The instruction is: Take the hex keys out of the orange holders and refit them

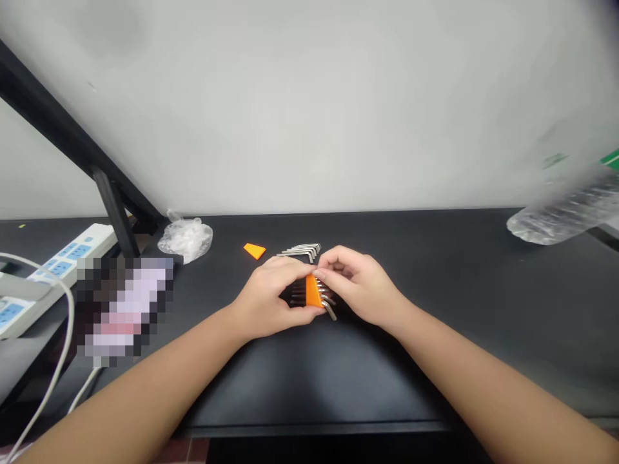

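nearest, past the bare front stretch of the black tabletop (338, 393), the left hand (268, 299) holds an orange holder (314, 292) across its length, thumb at the near end and fingers at the far end. hex keys (329, 310) run through the holder, long shafts toward the left palm, bent ends out to the right; the thickest sits at the near end. the right hand (365, 287) is drawn in narrow, thumb and forefinger close together at the holder's far end; whether a key is pinched between them i cannot tell, as the fingers hide that spot.

the step in hand seems to be work on a slot at that far end, with a key going in or out; one moment doesn't settle which. as i judge it, the next move calls for a steady left grip and a fine right fingertip pinch, lined up straight with the slot, without nudging the neighbouring keys.

just beyond the hands, a row of loose hex keys (300, 251) lies on the tabletop, with a smaller orange piece (255, 250) to their left. farther left sits a crumpled clear bag (186, 238), near the pale wall (338, 109).
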`<state>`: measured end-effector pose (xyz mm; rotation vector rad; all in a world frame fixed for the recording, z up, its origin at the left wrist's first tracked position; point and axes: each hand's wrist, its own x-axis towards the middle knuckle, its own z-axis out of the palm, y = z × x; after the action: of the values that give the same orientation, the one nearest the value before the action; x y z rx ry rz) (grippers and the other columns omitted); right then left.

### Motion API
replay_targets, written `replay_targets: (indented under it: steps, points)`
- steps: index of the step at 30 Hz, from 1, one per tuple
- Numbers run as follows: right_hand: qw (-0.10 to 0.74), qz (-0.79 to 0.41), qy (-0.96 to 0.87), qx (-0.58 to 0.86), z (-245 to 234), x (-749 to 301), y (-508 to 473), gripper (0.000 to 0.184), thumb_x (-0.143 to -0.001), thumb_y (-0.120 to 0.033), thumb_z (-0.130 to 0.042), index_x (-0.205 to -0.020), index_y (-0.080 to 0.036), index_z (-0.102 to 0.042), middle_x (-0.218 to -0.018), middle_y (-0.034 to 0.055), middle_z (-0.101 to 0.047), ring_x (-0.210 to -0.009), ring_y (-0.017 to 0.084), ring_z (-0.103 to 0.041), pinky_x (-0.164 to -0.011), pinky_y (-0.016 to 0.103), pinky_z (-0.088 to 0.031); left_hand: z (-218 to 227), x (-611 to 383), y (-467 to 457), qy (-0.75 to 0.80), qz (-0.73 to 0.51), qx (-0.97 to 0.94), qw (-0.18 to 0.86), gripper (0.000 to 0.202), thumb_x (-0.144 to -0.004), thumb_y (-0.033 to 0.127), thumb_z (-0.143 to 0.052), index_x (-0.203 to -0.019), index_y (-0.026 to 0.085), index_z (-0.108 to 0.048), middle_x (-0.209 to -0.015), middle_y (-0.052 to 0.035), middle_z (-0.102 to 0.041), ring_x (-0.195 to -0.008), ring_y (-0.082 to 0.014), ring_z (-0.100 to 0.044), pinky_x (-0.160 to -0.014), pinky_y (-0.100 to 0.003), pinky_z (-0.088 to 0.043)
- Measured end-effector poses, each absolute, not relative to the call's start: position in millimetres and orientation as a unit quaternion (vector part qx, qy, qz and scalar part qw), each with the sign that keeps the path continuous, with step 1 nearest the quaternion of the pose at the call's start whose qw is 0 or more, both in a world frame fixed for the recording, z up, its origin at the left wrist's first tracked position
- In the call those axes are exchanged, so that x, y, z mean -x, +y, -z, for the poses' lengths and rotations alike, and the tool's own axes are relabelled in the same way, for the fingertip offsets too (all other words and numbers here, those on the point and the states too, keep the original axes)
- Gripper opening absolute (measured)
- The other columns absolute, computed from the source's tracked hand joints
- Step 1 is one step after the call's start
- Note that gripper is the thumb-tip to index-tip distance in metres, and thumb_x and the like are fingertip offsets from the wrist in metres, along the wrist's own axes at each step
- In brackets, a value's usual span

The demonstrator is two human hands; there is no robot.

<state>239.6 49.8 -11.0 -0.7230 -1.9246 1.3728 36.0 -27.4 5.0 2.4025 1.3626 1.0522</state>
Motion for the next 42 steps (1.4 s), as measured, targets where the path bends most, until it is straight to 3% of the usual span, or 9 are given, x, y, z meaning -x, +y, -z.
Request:
replay_targets:
  steps: [7,12,15,17,20,23,27,31,42]
  points:
    - [0.267,-0.633,-0.696,0.209,9.9,-235.8,44.3,0.036,-0.087,-0.035,-0.075,-0.11,-0.025,-0.05,-0.096,0.0022,-0.069,-0.081,0.017,-0.068,-0.07,0.031,-0.057,-3.2,-32.5,-26.8,0.514,-0.288,-0.807,0.029,0.039,-0.084,0.031,-0.073,-0.121,0.022,-0.065,-0.107,-0.0061,-0.075,-0.099,-0.0245,-0.069,-0.091,-0.042,-0.053]
    - [0.252,-0.64,-0.697,0.202,12.7,-237.3,46.1,0.032,-0.093,-0.031,-0.066,-0.119,-0.025,-0.048,-0.1,0.0036,-0.069,-0.075,0.015,-0.067,-0.066,0.031,-0.058,-6.1,-36.0,-28.4,0.523,-0.259,-0.812,0.027,0.045,-0.088,0.035,-0.07,-0.13,0.021,-0.06,-0.116,-0.0082,-0.073,-0.107,-0.0265,-0.068,-0.095,-0.044,-0.053]
    - [0.268,-0.54,-0.768,0.216,8.1,-244.4,55.7,0.021,-0.096,-0.029,-0.061,-0.116,-0.022,-0.058,-0.097,0.0051,-0.07,-0.076,0.016,-0.066,-0.069,0.031,-0.056,-9.6,-34.2,-29.3,0.533,-0.277,-0.8,0.013,0.055,-0.09,0.038,-0.07,-0.14,0.023,-0.054,-0.129,-0.0093,-0.069,-0.115,-0.0258,-0.066,-0.1,-0.043,-0.053]
    - [0.3,-0.388,-0.839,0.237,4.0,-251.6,66.2,0.013,-0.095,-0.028,-0.061,-0.106,-0.022,-0.065,-0.094,0.0054,-0.069,-0.077,0.018,-0.063,-0.071,0.032,-0.051,-13.8,-25.2,-27.0,0.562,-0.3,-0.77,-0.03,0.051,-0.092,0.034,-0.066,-0.14,0.023,-0.054,-0.133,-0.0096,-0.066,-0.12,-0.0257,-0.063,-0.104,-0.043,-0.051]
    - [0.339,-0.203,-0.87,0.296,4.1,-264.6,87.7,0.012,-0.095,-0.026,-0.059,-0.102,-0.022,-0.068,-0.096,0.0076,-0.068,-0.079,0.02,-0.061,-0.071,0.033,-0.047,-22.8,2.2,-18.2,0.619,-0.281,-0.725,-0.111,0.042,-0.094,0.029,-0.062,-0.135,0.02,-0.058,-0.137,-0.0116,-0.062,-0.127,-0.0293,-0.057,-0.112,-0.047,-0.045]
    - [0.334,-0.116,-0.864,0.358,15.8,-278.5,112.5,0.017,-0.096,-0.026,-0.056,-0.104,-0.023,-0.071,-0.103,0.0088,-0.067,-0.081,0.022,-0.062,-0.073,0.035,-0.047,-29.2,38.2,-7.6,0.686,-0.198,-0.682,-0.161,0.045,-0.094,0.033,-0.059,-0.136,0.016,-0.059,-0.143,-0.0155,-0.056,-0.133,-0.0364,-0.05,-0.114,-0.054,-0.04]
    - [0.296,-0.075,-0.854,0.421,38.8,-293.4,138.2,0.024,-0.096,-0.026,-0.054,-0.109,-0.025,-0.074,-0.109,0.008,-0.065,-0.079,0.02,-0.062,-0.072,0.035,-0.048,-26.3,74.9,-0.2,0.768,-0.076,-0.622,-0.133,0.061,-0.092,0.046,-0.059,-0.146,0.019,-0.051,-0.146,-0.0148,-0.053,-0.132,-0.037,-0.05,-0.112,-0.051,-0.042]
    - [0.26,-0.076,-0.847,0.457,54.8,-298.6,149.3,0.027,-0.095,-0.026,-0.054,-0.112,-0.028,-0.074,-0.113,0.007,-0.063,-0.077,0.019,-0.061,-0.069,0.034,-0.047,-18.9,86.6,1.2,0.79,0.005,-0.606,-0.087,0.057,-0.093,0.052,-0.055,-0.139,0.02,-0.059,-0.138,-0.0146,-0.06,-0.126,-0.0356,-0.054,-0.107,-0.048,-0.045]
    - [0.19,-0.072,-0.844,0.497,65.1,-299.5,156.3,0.034,-0.092,-0.026,-0.053,-0.12,-0.027,-0.073,-0.119,0.0102,-0.063,-0.082,0.022,-0.062,-0.066,0.034,-0.047,-28.4,81.0,-7.0,0.76,0.028,-0.635,-0.135,0.047,-0.09,0.023,-0.053,-0.135,0.02,-0.063,-0.133,-0.0134,-0.062,-0.123,-0.0354,-0.054,-0.103,-0.05,-0.047]
